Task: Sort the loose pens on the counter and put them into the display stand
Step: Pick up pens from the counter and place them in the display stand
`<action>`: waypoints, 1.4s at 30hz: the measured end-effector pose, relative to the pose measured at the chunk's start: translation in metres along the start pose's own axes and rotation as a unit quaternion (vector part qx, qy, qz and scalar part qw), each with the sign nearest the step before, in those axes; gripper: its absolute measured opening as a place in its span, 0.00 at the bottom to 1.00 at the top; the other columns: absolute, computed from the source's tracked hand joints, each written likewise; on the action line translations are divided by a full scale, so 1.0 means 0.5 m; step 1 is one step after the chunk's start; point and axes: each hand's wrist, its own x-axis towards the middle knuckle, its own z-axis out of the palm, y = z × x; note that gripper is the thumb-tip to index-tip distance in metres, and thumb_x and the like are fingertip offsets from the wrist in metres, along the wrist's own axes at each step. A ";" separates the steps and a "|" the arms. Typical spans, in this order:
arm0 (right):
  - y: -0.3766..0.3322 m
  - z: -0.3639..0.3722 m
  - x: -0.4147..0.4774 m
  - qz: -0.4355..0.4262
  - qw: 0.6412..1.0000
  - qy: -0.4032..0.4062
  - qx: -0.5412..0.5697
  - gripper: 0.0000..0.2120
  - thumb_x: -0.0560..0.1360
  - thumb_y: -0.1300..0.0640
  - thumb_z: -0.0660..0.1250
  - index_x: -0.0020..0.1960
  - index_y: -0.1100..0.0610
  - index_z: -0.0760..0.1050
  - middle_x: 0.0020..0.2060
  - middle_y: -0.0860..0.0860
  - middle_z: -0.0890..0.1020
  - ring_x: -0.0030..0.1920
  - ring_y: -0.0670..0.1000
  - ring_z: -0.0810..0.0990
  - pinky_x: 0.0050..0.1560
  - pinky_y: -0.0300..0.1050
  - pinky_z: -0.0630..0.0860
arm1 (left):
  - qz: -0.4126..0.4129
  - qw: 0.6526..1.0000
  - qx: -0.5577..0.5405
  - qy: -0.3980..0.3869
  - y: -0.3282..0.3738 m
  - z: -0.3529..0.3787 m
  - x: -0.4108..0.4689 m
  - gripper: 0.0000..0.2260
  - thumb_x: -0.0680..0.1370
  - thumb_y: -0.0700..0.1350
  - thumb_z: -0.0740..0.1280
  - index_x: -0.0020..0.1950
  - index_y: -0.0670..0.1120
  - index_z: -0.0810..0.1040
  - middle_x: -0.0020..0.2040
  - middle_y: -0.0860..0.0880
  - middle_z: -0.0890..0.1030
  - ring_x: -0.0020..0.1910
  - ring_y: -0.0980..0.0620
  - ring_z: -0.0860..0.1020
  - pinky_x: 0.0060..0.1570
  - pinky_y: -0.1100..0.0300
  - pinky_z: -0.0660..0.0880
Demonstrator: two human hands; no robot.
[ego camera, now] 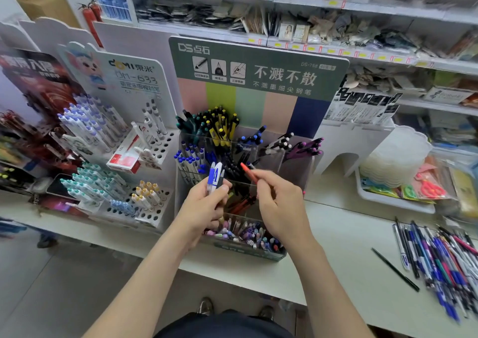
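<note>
Head view, hands gripping pens above stand

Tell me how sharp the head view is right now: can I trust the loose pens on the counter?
Head view: evenly lit, no strong glare; display stand centre is fairly sharp, edges curve from wide-angle distortion. Loose pens at lower right are smeared with blur, colours readable, types not. Left hand and right hand slightly soft.
</note>
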 end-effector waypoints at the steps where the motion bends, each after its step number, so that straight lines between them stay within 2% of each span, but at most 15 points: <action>1: 0.006 0.003 -0.001 0.014 0.998 -0.024 -0.050 0.17 0.83 0.55 0.60 0.61 0.41 0.84 0.41 0.42 0.79 0.39 0.45 0.78 0.40 0.47 0.76 | -0.021 0.999 -0.043 -0.008 0.002 -0.003 -0.002 0.09 0.87 0.44 0.60 0.62 0.43 0.77 0.39 0.48 0.73 0.28 0.54 0.61 0.24 0.62 0.56; 5: 0.006 0.015 -0.003 0.048 0.957 -0.117 -0.261 0.19 0.75 0.55 0.62 0.60 0.42 0.84 0.50 0.44 0.81 0.50 0.55 0.81 0.48 0.53 0.81 | -0.055 0.981 -0.172 -0.070 0.005 -0.014 -0.008 0.18 0.86 0.49 0.51 0.64 0.41 0.74 0.41 0.43 0.77 0.29 0.52 0.63 0.24 0.61 0.58; 10: 0.032 0.039 0.016 0.032 0.937 -0.134 -0.321 0.16 0.77 0.58 0.65 0.58 0.44 0.85 0.51 0.47 0.87 0.56 0.55 0.82 0.49 0.50 0.81 | -0.042 0.982 -0.170 -0.077 0.006 -0.013 -0.012 0.11 0.87 0.47 0.49 0.62 0.45 0.68 0.43 0.41 0.79 0.30 0.49 0.67 0.24 0.60 0.63; 13: 0.052 0.066 0.024 0.013 0.960 -0.128 -0.250 0.16 0.78 0.59 0.70 0.64 0.48 0.83 0.57 0.48 0.86 0.61 0.53 0.82 0.61 0.53 0.80 | -0.041 0.987 -0.140 -0.066 0.002 -0.014 -0.007 0.13 0.89 0.46 0.51 0.64 0.43 0.72 0.44 0.42 0.78 0.31 0.51 0.68 0.25 0.60 0.64; 16: 0.065 0.084 0.019 -0.011 0.984 -0.066 -0.163 0.16 0.79 0.60 0.73 0.66 0.53 0.82 0.59 0.49 0.86 0.59 0.50 0.82 0.65 0.44 0.77 | -0.034 0.993 -0.097 -0.052 0.003 -0.009 -0.002 0.14 0.89 0.44 0.53 0.66 0.41 0.74 0.46 0.42 0.78 0.32 0.51 0.69 0.26 0.60 0.66; 18: 0.065 0.093 0.011 -0.025 0.989 -0.042 -0.136 0.14 0.80 0.58 0.72 0.66 0.54 0.82 0.57 0.49 0.86 0.53 0.49 0.84 0.61 0.46 0.80 | -0.019 0.997 -0.062 -0.045 0.008 -0.003 -0.003 0.14 0.89 0.44 0.53 0.67 0.42 0.74 0.46 0.42 0.79 0.32 0.52 0.70 0.26 0.59 0.65; 20: 0.058 0.094 0.001 -0.018 0.992 -0.015 -0.123 0.09 0.83 0.52 0.67 0.59 0.53 0.84 0.49 0.47 0.87 0.44 0.48 0.83 0.50 0.50 0.80 | 0.002 0.999 -0.026 -0.044 0.012 0.003 -0.005 0.13 0.90 0.46 0.54 0.68 0.45 0.75 0.47 0.43 0.80 0.33 0.51 0.70 0.28 0.58 0.65; 23: 0.024 0.073 -0.004 0.037 0.999 0.025 -0.010 0.20 0.87 0.46 0.58 0.46 0.54 0.82 0.36 0.49 0.83 0.38 0.50 0.80 0.42 0.51 0.75 | 0.023 0.997 0.018 -0.067 0.018 0.009 -0.007 0.13 0.90 0.50 0.56 0.68 0.52 0.77 0.46 0.45 0.80 0.33 0.51 0.70 0.28 0.57 0.64; 28: -0.036 0.034 0.008 0.142 0.957 -0.022 0.250 0.10 0.84 0.54 0.68 0.48 0.55 0.86 0.35 0.61 0.83 0.29 0.59 0.77 0.37 0.58 0.80 | 0.027 0.988 0.054 -0.139 0.029 0.026 -0.011 0.14 0.90 0.51 0.56 0.68 0.53 0.78 0.43 0.43 0.78 0.29 0.53 0.68 0.26 0.58 0.62; 30: -0.047 0.026 0.005 0.182 0.937 0.021 0.298 0.10 0.84 0.55 0.69 0.46 0.56 0.85 0.36 0.59 0.84 0.30 0.58 0.78 0.36 0.55 0.80 | 0.029 0.987 0.063 -0.143 0.030 0.032 -0.010 0.13 0.90 0.50 0.56 0.66 0.51 0.79 0.43 0.43 0.80 0.30 0.52 0.69 0.25 0.59 0.63; 33: -0.042 0.014 0.010 0.187 0.935 0.173 0.248 0.13 0.87 0.49 0.64 0.50 0.55 0.82 0.41 0.49 0.89 0.39 0.52 0.86 0.44 0.52 0.84 | 0.022 0.990 0.098 -0.102 0.024 0.041 -0.002 0.11 0.90 0.47 0.57 0.63 0.49 0.79 0.42 0.44 0.83 0.29 0.51 0.69 0.30 0.56 0.66; 35: -0.033 0.006 0.022 0.190 0.931 0.222 0.220 0.11 0.87 0.50 0.61 0.55 0.54 0.78 0.41 0.50 0.89 0.37 0.51 0.85 0.41 0.50 0.84 | 0.016 0.993 0.103 -0.058 0.022 0.046 0.003 0.10 0.89 0.45 0.57 0.63 0.48 0.78 0.40 0.44 0.81 0.27 0.53 0.68 0.30 0.56 0.67; 37: -0.026 -0.001 0.032 0.198 0.926 0.211 0.243 0.06 0.87 0.53 0.62 0.64 0.51 0.72 0.41 0.53 0.88 0.35 0.53 0.85 0.34 0.47 0.83 | 0.011 0.994 0.099 -0.043 0.027 0.051 0.005 0.10 0.89 0.42 0.57 0.63 0.47 0.78 0.38 0.44 0.79 0.26 0.55 0.67 0.27 0.61 0.65; 38: -0.022 -0.001 0.037 0.201 0.928 0.195 0.244 0.10 0.87 0.55 0.63 0.67 0.50 0.69 0.40 0.54 0.88 0.35 0.54 0.86 0.33 0.47 0.83 | 0.011 0.994 0.099 -0.044 0.029 0.053 0.005 0.10 0.88 0.41 0.57 0.63 0.47 0.78 0.38 0.44 0.79 0.26 0.55 0.66 0.26 0.62 0.64; 42: -0.023 0.008 0.047 0.240 0.949 0.079 0.190 0.12 0.84 0.57 0.65 0.67 0.53 0.73 0.37 0.54 0.86 0.33 0.55 0.87 0.37 0.54 0.85 | 0.025 0.996 0.086 -0.027 0.036 0.062 0.004 0.12 0.85 0.37 0.56 0.62 0.46 0.77 0.39 0.47 0.80 0.28 0.52 0.67 0.25 0.59 0.62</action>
